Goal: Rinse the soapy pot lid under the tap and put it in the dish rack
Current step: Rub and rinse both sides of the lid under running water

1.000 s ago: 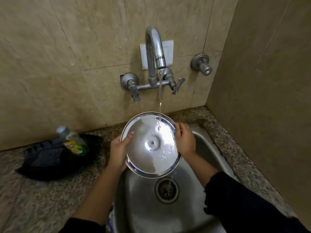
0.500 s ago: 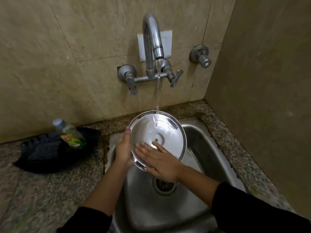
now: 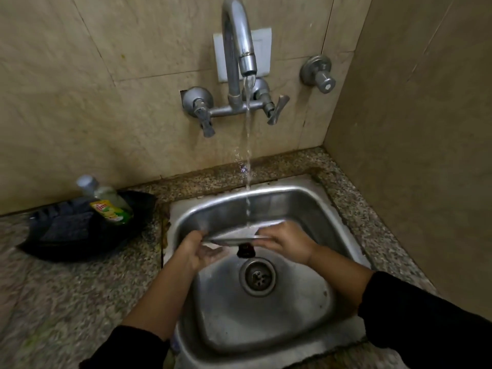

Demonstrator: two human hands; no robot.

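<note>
The steel pot lid (image 3: 234,234) lies nearly flat and edge-on low inside the steel sink (image 3: 314,209), with its dark knob (image 3: 246,250) pointing down. My left hand (image 3: 195,251) holds its left rim and my right hand (image 3: 286,241) holds its right rim. The curved tap (image 3: 237,46) on the wall runs, and its stream (image 3: 248,155) lands on the lid's upper face between my hands.
A black tray (image 3: 80,233) holding a dish soap bottle (image 3: 109,203) sits on the granite counter (image 3: 66,302) left of the sink. The drain (image 3: 257,277) lies just below the lid. A second valve (image 3: 319,74) sticks out of the wall at right. A side wall closes the right.
The lid stood tilted up facing me, with my right hand rubbing its face. It has turned flat, knob down, and dropped lower into the sink, with my right hand now on the rim.
</note>
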